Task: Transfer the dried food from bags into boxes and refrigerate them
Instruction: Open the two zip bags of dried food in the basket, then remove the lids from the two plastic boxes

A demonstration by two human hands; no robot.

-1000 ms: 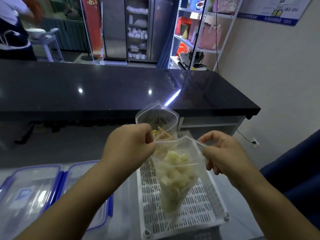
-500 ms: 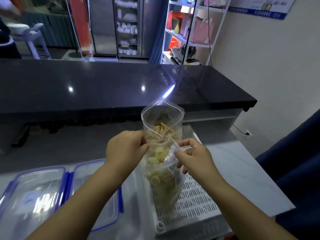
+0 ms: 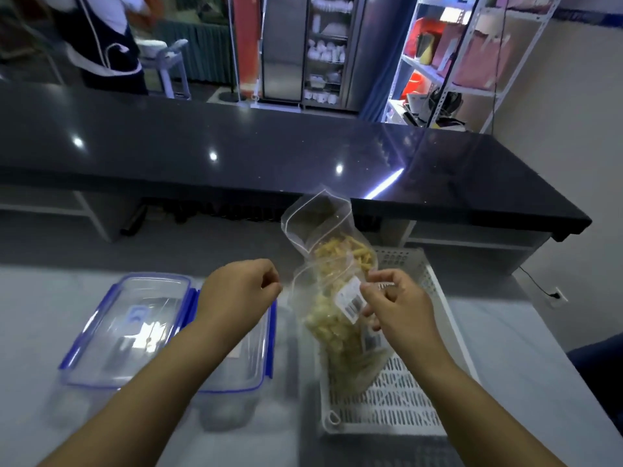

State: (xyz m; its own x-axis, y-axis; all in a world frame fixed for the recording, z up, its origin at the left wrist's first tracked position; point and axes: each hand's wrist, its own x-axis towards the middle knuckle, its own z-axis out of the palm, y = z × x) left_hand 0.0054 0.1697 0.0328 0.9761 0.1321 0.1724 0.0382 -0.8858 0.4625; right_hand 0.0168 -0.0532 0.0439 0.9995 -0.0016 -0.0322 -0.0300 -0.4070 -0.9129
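A clear zip bag of pale dried food, with a barcode label, leans over the white slotted tray. Behind it stands a second clear bag holding yellow strips, its empty top folded over. My right hand pinches the right side of the front bag's mouth. My left hand is closed at the mouth's left edge; the film there is blurred. Two clear boxes with blue clips sit to the left: one is in full view, and the other lies partly under my left forearm.
A black counter runs across behind the grey worktop. A person in a dark apron stands at the far left behind it. Farther back are a glass-door cabinet and a white shelf rack with red and pink items.
Both bags have come down and now tilt right over the tray. My hands closed in at the front bag's mouth, then spread slightly. The view has shifted so that more of the boxes shows.
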